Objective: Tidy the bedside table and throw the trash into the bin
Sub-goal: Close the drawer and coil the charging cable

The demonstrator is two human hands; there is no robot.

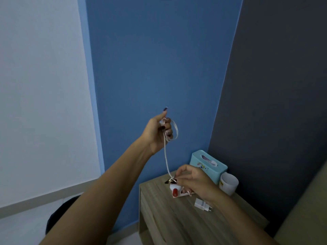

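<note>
Your left forearm crosses frame bottom-left, nearest camera. Your left hand (157, 133) raised against blue wall (159, 59), fingers closed round looped end of white cable (166, 156). Cable runs taut down to your right hand (192, 179), thumb and finger pinched on cable above bedside table (177, 220). On tabletop: small white-and-red item (175, 191) (identity unclear) beneath right hand; white charger plug (202, 204) just beside wrist; teal tissue box (208, 164) and white cup (228, 183) at rear corner, touching.
</note>
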